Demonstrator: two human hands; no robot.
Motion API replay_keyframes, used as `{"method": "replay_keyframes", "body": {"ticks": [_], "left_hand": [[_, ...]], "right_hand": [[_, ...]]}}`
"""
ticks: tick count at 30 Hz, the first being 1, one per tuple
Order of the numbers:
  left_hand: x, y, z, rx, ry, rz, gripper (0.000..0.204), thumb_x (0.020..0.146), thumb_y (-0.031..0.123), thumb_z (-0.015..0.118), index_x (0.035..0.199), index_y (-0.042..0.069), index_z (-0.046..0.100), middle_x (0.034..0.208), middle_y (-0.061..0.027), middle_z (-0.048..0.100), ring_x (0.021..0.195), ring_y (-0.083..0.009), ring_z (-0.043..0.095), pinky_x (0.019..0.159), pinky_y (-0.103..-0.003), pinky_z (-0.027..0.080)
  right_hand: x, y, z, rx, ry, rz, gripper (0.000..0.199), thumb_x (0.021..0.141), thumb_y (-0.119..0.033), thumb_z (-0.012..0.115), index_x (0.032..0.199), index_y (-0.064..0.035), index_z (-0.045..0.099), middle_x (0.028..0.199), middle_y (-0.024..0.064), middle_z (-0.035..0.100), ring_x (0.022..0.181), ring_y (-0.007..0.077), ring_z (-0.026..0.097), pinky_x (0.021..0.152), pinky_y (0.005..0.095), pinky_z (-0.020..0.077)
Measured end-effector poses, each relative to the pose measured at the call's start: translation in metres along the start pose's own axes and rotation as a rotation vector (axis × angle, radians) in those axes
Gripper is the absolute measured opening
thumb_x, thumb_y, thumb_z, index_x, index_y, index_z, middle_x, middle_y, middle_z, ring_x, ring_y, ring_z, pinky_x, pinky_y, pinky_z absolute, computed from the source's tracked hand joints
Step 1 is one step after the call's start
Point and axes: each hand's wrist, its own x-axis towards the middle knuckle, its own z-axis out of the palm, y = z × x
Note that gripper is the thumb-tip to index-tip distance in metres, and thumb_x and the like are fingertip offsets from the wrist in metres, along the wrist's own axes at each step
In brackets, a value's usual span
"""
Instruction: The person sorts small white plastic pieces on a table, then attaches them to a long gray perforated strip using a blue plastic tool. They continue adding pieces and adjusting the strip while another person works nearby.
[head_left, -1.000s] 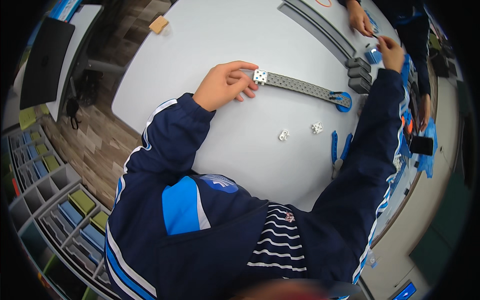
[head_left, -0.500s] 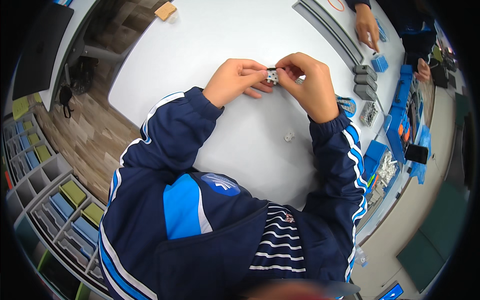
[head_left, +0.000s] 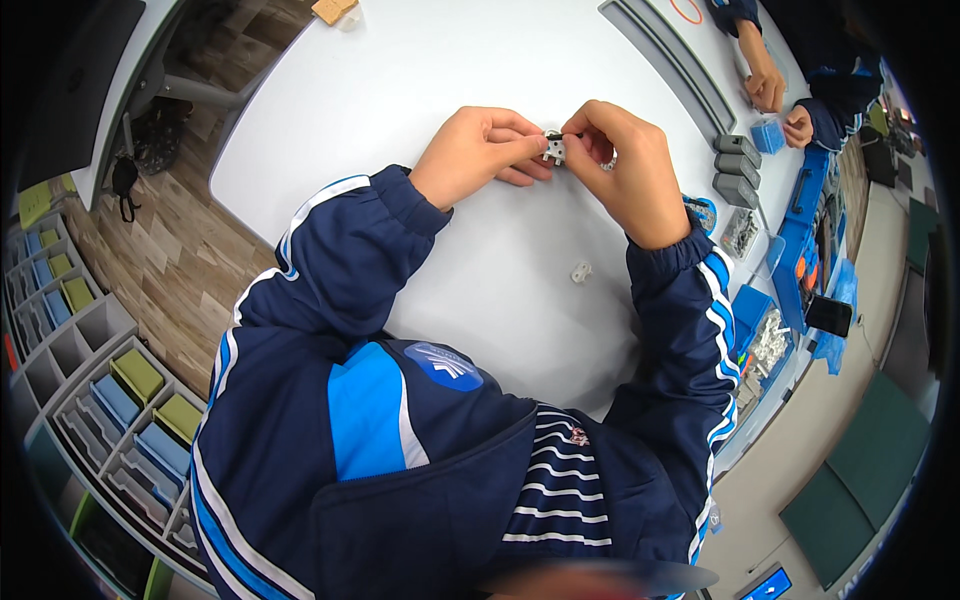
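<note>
Pinching from both sides, the left hand point(head_left: 478, 155) and the right hand point(head_left: 630, 170) met over the white table point(head_left: 400, 90), and between their fingertips sat a small white block point(head_left: 554, 150) with dark holes in its faces. Each grip was nearly closed, thumb and forefinger pressed on the block, the left from its left side and the right from its right; the other fingers curled loosely. A dark edge showed just behind the block, but whether that was a separate part could not be told.

The block looked hard and moulded, most likely plastic or light metal, with square corners and flat faces. Judged by how little of the fingers it took, it was probably very light, stiff and not fragile, though small enough to slip or roll away if the pinch loosened. Its flat opposite faces seemed the best place to take hold, leaving the holed faces free.

A second small white piece point(head_left: 581, 271) of like kind lay on the bare table nearer the body, well apart from the hands. Three grey boxes point(head_left: 737, 170) stood in a row to the right, beside blue trays point(head_left: 800, 230) of small parts. Another person's hands point(head_left: 780, 95) worked at the far right edge.
</note>
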Motion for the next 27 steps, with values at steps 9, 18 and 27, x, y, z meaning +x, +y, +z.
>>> {"method": "replay_keyframes", "body": {"ticks": [9, 18, 27], "left_hand": [[0.0005, -0.0006, -0.0001, -0.006, 0.004, -0.008, 0.026, 0.101, 0.021, 0.061, 0.111, -0.003, 0.065, 0.101, -0.0164, 0.073, 0.093, -0.0249, 0.074, 0.083, -0.032, 0.060], [0.0008, -0.0010, -0.0005, -0.015, 0.006, -0.011, 0.024, 0.101, 0.019, 0.060, 0.110, -0.003, 0.065, 0.100, -0.0168, 0.073, 0.092, -0.0247, 0.074, 0.083, -0.032, 0.060], [0.0009, -0.0042, -0.0012, -0.004, 0.008, 0.028, 0.024, 0.101, 0.019, 0.061, 0.108, -0.003, 0.066, 0.099, -0.0161, 0.073, 0.093, -0.0242, 0.074, 0.083, -0.031, 0.060]], "right_hand": [[-0.0006, 0.0034, -0.0014, -0.036, 0.001, 0.006, 0.005, 0.084, -0.002, 0.067, 0.087, -0.0001, 0.064, 0.071, 0.0059, 0.060, 0.063, 0.0137, 0.056, 0.060, 0.0263, 0.0473], [-0.0021, 0.0034, 0.0007, -0.009, -0.015, -0.030, 0.006, 0.086, -0.002, 0.067, 0.089, -0.0003, 0.064, 0.073, 0.0059, 0.061, 0.067, 0.0143, 0.058, 0.063, 0.0267, 0.0476], [0.0047, 0.0013, 0.0053, -0.283, -0.058, -0.260, 0.011, 0.079, 0.002, 0.066, 0.087, 0.0013, 0.058, 0.083, 0.0137, 0.061, 0.081, 0.0310, 0.063, 0.071, 0.0369, 0.0524]]}}
